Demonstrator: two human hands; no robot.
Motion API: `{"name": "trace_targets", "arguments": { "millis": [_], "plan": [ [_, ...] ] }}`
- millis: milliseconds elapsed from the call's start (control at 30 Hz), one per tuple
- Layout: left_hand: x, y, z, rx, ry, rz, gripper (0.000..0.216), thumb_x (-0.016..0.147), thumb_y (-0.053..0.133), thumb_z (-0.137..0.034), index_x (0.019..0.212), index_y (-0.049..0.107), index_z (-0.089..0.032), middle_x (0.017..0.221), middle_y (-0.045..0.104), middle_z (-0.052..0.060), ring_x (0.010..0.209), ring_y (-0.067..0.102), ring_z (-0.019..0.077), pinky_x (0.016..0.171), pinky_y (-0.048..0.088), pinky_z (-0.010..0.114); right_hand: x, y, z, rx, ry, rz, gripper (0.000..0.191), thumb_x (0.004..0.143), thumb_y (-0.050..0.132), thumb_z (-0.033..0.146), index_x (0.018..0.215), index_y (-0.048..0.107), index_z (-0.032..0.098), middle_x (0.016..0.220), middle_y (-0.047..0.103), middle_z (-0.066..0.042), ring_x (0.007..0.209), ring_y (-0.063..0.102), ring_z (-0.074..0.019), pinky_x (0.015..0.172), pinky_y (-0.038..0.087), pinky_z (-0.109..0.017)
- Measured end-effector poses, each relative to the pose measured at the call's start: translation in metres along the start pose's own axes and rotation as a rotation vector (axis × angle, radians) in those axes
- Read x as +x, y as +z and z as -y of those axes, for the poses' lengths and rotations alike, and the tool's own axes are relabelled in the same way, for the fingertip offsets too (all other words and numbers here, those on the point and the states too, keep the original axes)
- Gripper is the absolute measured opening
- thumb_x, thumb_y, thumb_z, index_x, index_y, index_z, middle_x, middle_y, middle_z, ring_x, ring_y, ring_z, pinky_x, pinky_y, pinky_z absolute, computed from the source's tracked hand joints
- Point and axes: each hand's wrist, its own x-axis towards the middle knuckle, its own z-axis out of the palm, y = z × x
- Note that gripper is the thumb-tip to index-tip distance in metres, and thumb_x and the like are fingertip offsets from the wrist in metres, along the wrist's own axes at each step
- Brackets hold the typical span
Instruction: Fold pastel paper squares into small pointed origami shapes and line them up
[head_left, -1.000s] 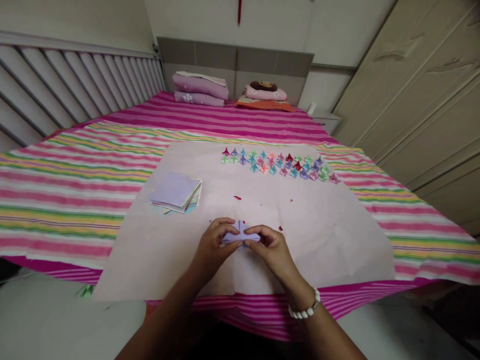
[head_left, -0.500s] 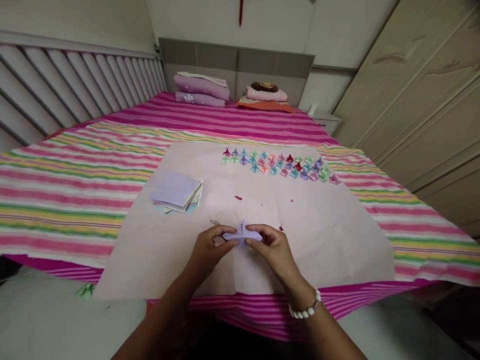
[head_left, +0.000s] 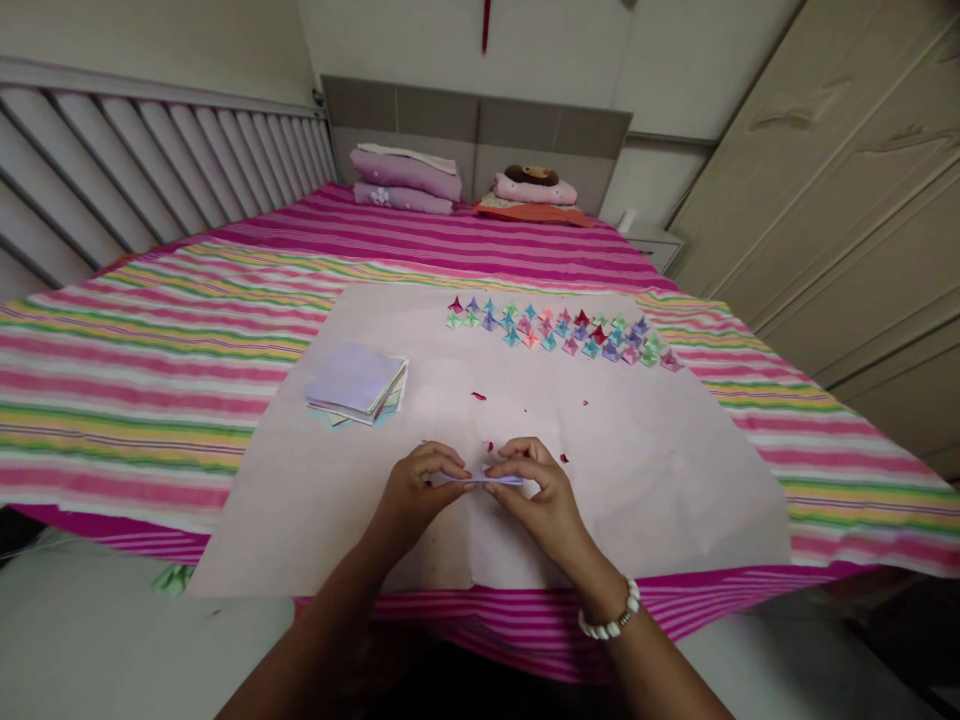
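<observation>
Head view. At the bottom of the frame, right of centre, a white bracelet [head_left: 609, 628] circled the right wrist. At lower centre, the left hand [head_left: 411, 492] and the right hand [head_left: 546, 490] met, nearly touching, over one folded lilac paper [head_left: 512, 481]. Each was clamped on its own side of the paper, thumb toward the viewer and fingers beyond; on the right hand, one finger arched above the others. Whether the paper rested on the mat [head_left: 660, 480] or was held just over it could not be told.

Change over the last second: the paper, which had shown a broad face divided by a line down its middle, now presented little more than a thin, level strip. A red scrap [head_left: 490, 446] just beyond it, covered half a second earlier, had come into sight. The likely reading was that the paper had been tipped or pressed flat, placing the work at a creasing stage; the fold itself lay mostly under the fingers and could not be followed.

Farther up the mat, a second scrap [head_left: 478, 396] lay near the centre of the frame. Left of centre stood the stack [head_left: 352, 380], lilac uppermost, unchanged. Right of upper centre, small folded pieces [head_left: 582, 318] in several colours kept their uneven rows. Beyond ran the magenta cover [head_left: 517, 245], with the headboard [head_left: 435, 112] at the top.
</observation>
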Motion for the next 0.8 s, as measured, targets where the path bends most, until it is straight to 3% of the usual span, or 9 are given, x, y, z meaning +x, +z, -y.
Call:
{"name": "trace_targets", "arguments": {
  "millis": [133, 233, 367, 467, 600, 700, 800],
  "plan": [
    [0.0, 0.0, -0.001, -0.05, 0.001, 0.059, 0.008, 0.069, 0.074, -0.025, 0.066, 0.072, -0.018, 0.072, 0.068, 0.005, 0.074, 0.062, 0.018, 0.072, 0.046, 0.03, 0.002, -0.001, 0.004, -0.025, -0.02, 0.048, 0.002, 0.075, 0.073, 0.028, 0.077, 0.074, 0.028, 0.09, 0.063, -0.005, 0.092, 0.056, -0.0223, 0.083, 0.043, -0.04],
    [0.0, -0.001, -0.004, -0.079, -0.044, 0.118, 0.009, 0.071, 0.072, -0.027, 0.074, 0.075, -0.019, 0.078, 0.07, 0.006, 0.079, 0.064, 0.0193, 0.075, 0.046, 0.03, 0.002, -0.002, 0.007, -0.011, -0.029, 0.084, 0.007, 0.079, 0.069, 0.029, 0.074, 0.073, 0.027, 0.079, 0.064, -0.003, 0.085, 0.056, -0.0211, 0.08, 0.043, -0.038],
    [-0.001, 0.0, -0.008, -0.174, -0.151, 0.178, 0.019, 0.08, 0.063, -0.032, 0.086, 0.076, -0.021, 0.088, 0.073, 0.005, 0.089, 0.064, 0.0198, 0.084, 0.045, 0.031, 0.003, -0.002, 0.004, 0.084, 0.051, 0.027, 0.007, 0.075, 0.071, 0.028, 0.069, 0.071, 0.025, 0.076, 0.064, -0.003, 0.083, 0.057, -0.0207, 0.079, 0.043, -0.037],
    [-0.001, 0.006, -0.006, -0.308, -0.253, 0.097, 0.021, 0.079, 0.063, -0.036, 0.085, 0.076, -0.021, 0.084, 0.073, 0.003, 0.088, 0.063, 0.0191, 0.084, 0.045, 0.03, 0.003, 0.001, 0.0, 0.205, 0.146, -0.004, 0.006, 0.071, 0.073, 0.025, 0.066, 0.07, 0.024, 0.075, 0.062, -0.001, 0.079, 0.057, -0.0187, 0.076, 0.043, -0.034],
    [0.0, 0.017, 0.001, -0.558, -0.306, -0.088, 0.016, 0.066, 0.076, -0.034, 0.074, 0.074, -0.019, 0.084, 0.073, 0.002, 0.083, 0.062, 0.0165, 0.081, 0.046, 0.029, 0.002, 0.006, -0.004, 0.362, 0.252, -0.028, 0.006, 0.07, 0.073, 0.023, 0.065, 0.07, 0.023, 0.073, 0.061, 0.0, 0.073, 0.055, -0.0159, 0.071, 0.042, -0.03],
    [-0.002, 0.025, 0.004, -0.667, -0.32, 0.001, 0.035, 0.061, 0.08, -0.027, 0.095, 0.072, -0.022, 0.097, 0.072, 0.003, 0.09, 0.063, 0.0171, 0.085, 0.046, 0.03, 0.002, 0.009, -0.005, 0.456, 0.29, -0.072, 0.006, 0.069, 0.073, 0.022, 0.064, 0.071, 0.023, 0.073, 0.061, 0.001, 0.074, 0.055, -0.0156, 0.071, 0.042, -0.03],
    [-0.004, 0.031, 0.006, -0.621, -0.343, 0.087, 0.023, 0.068, 0.077, -0.029, 0.087, 0.073, -0.018, 0.084, 0.072, 0.003, 0.081, 0.063, 0.0151, 0.082, 0.047, 0.029, 0.002, 0.012, -0.004, 0.489, 0.315, -0.143, 0.006, 0.066, 0.075, 0.022, 0.062, 0.071, 0.022, 0.073, 0.06, 0.001, 0.074, 0.054, -0.0151, 0.071, 0.042, -0.029]
  ]
}}
